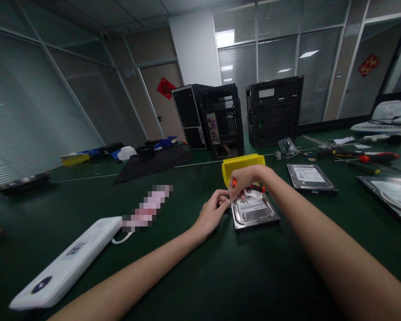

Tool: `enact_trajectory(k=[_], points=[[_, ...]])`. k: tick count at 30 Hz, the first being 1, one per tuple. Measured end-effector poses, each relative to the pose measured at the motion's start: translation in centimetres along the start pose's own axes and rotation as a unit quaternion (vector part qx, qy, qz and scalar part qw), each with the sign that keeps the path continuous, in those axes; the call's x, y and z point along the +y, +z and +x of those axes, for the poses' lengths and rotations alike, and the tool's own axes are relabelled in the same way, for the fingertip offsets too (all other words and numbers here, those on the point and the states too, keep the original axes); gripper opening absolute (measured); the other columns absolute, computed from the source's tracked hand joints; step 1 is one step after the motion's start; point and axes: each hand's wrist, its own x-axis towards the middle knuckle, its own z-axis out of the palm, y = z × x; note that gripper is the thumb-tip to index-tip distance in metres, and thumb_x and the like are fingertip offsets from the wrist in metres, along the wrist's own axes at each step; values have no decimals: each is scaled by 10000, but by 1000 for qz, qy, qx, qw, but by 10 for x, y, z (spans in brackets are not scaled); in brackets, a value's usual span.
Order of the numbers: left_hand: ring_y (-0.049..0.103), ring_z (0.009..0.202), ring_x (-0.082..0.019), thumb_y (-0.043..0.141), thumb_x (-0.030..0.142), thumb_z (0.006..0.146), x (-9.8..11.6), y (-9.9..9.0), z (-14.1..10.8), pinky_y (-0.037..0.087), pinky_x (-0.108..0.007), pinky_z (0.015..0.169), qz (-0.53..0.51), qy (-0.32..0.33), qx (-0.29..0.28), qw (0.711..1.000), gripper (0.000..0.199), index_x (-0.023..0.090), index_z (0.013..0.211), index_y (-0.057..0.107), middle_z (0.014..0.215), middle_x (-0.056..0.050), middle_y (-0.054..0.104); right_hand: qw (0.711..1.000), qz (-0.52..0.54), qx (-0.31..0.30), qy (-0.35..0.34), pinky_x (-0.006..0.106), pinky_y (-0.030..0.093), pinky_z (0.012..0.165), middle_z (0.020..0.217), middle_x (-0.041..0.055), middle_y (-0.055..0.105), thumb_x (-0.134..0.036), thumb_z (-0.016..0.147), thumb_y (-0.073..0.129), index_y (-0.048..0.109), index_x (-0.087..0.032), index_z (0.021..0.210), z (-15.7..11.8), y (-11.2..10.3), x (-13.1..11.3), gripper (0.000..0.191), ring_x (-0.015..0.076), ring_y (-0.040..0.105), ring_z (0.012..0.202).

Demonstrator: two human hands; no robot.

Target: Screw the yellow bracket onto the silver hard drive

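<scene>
A silver hard drive (pixel 254 214) lies label side up on the dark green table. My left hand (pixel 214 211) has its fingers curled in at the drive's far left corner, closed on that edge. Over the same corner, my right hand (pixel 249 180) bends down with fingertips pinched together, close to the left fingertips. An orange-and-black tool (pixel 261 188), handle-like, runs through the right hand, with orange showing on both sides of it. Its exact kind is hidden by the fingers. Whatever lies between the pinched fingertips is too small to see.
Behind my hands stands a yellow box (pixel 243 164). Two more drives (pixel 309 178) (pixel 392 196) and several screwdrivers (pixel 379 157) lie to the right. A white power bank (pixel 70 261) with a cable is at left. Black computer cases (pixel 209 118) (pixel 276 111) stand at the back.
</scene>
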Motion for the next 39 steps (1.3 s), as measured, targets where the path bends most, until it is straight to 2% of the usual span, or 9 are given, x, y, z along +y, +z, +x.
enact_trajectory(k=[13, 22, 39], points=[[521, 758, -138, 441, 351, 819, 2, -1, -2, 398, -244, 694, 25, -3, -7, 1000, 276, 209, 1045, 508, 806, 0, 563, 1000, 16, -15, 0, 201, 408, 590, 723, 20, 615, -405, 602, 640, 642, -147, 908, -7, -4, -1, 400, 87, 536, 611], [522, 748, -136, 454, 369, 808, 2, 1, -1, 402, -242, 679, 21, 8, 0, 1000, 236, 186, 935, 532, 808, -8, 566, 1000, 16, -21, 6, 212, 408, 590, 655, 9, 595, -404, 597, 647, 644, -144, 871, -5, -1, -3, 377, 91, 533, 584], [512, 746, -150, 417, 367, 819, 12, -2, -5, 402, -243, 661, 46, 1, 1, 999, 229, 189, 906, 531, 784, -9, 549, 998, 56, -6, -1, 204, 418, 592, 728, 25, 608, -394, 646, 604, 620, -133, 855, -3, -1, 9, 334, 93, 553, 630]])
